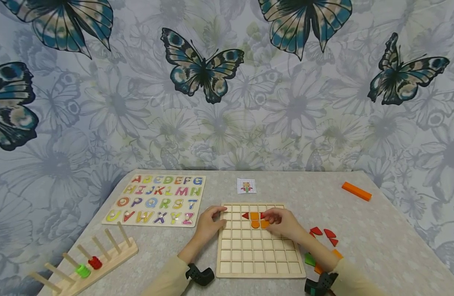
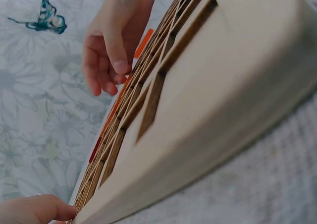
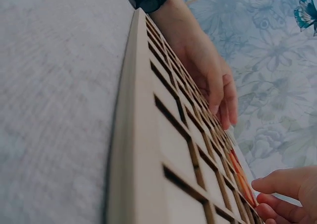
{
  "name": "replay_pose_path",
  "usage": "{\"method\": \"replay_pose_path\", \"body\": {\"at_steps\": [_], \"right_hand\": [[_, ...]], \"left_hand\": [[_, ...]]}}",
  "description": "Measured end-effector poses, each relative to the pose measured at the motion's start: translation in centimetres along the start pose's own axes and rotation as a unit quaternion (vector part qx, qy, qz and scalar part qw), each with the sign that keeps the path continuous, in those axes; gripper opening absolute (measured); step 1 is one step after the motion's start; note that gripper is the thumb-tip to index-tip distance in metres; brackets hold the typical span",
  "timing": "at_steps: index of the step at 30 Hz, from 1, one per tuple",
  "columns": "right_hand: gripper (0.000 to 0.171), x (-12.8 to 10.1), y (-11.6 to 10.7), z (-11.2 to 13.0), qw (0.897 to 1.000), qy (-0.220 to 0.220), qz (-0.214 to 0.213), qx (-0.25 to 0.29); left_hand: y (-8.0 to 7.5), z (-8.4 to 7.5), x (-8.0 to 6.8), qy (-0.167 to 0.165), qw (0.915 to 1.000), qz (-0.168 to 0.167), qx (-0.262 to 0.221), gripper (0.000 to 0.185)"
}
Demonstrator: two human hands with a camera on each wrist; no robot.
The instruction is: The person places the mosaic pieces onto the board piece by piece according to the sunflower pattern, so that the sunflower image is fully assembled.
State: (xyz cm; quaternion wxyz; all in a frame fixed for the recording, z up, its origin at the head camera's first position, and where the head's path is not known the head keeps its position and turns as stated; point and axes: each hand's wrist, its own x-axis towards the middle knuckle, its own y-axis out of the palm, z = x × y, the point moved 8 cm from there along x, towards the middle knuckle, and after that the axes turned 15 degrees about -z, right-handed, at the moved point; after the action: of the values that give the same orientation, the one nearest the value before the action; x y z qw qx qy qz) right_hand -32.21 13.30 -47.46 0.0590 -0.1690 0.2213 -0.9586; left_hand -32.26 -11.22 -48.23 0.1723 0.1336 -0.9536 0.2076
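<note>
L hand (image 1: 209, 224) braces the wooden grid board (image 1: 259, 251) at its left edge, fingers relaxed. R hand (image 1: 284, 223) pinches an orange piece (image 1: 264, 224) in row 2; seat flat w/ neighbours.

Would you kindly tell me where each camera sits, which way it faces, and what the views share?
Head: looks down over the table; left hand steadies the grid board, right hand at the orange pieces.
Left wrist: skims low along the board's edge towards the right hand.
Right wrist: low across the board towards the left hand.
All three share the board and both hands.
</note>
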Motion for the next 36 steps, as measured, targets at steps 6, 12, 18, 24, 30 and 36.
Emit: {"method": "replay_pose_path", "body": {"at_steps": [6, 12, 18, 24, 30, 36], "right_hand": [[0.031, -0.9, -3.1, 0.3, 0.999, 0.015, -0.018, -0.024], [0.032, -2.8, -7.4, -0.8, 0.999, 0.013, -0.041, -0.033], [0.035, -5.7, -11.3, -2.1, 0.994, 0.074, -0.053, -0.061], [0.037, -8.8, -13.9, -3.7, 0.990, 0.101, -0.025, -0.092], [0.042, -10.7, -14.4, -4.1, 0.993, 0.070, 0.030, -0.087], [0.046, -11.4, -14.4, -4.6, 0.994, 0.073, 0.042, -0.076]], "left_hand": [[0.0, -0.1, -0.2, -0.001, 1.0000, 0.000, -0.005, 0.034], [0.0, 0.1, 0.0, 0.007, 1.0000, -0.001, 0.001, 0.034], [-0.2, 0.2, 0.1, 0.003, 1.0000, -0.003, 0.000, 0.034], [-0.1, 0.4, 0.1, 0.004, 1.0000, -0.005, 0.002, 0.034], [0.0, 0.4, 0.1, 0.006, 1.0000, -0.006, -0.002, 0.034], [0.3, 0.5, 0.0, 0.002, 1.0000, -0.002, -0.003, 0.034]]}}
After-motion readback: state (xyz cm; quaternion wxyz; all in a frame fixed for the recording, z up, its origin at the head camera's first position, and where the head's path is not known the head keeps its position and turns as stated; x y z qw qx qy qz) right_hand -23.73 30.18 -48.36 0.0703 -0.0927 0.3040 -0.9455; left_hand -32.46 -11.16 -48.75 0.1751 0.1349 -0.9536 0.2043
